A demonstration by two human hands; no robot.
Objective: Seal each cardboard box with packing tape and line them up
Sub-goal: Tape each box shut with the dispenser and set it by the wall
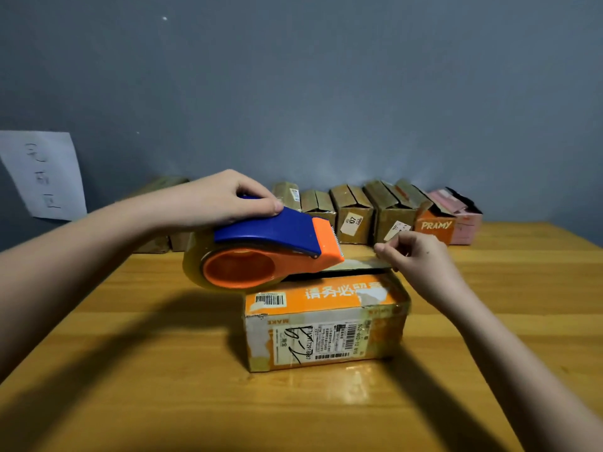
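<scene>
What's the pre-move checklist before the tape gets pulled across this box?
1. Left hand grips tape dispenser: ok.
2. Right hand pinches the tape end: ok.
3. Tape end stuck to the box: cannot tell.
4. Top flaps closed flat: not ok, dark gap shows.
5. Box sits flat on table: ok.
6. Row of boxes at the wall, apart from this one: ok.
</scene>
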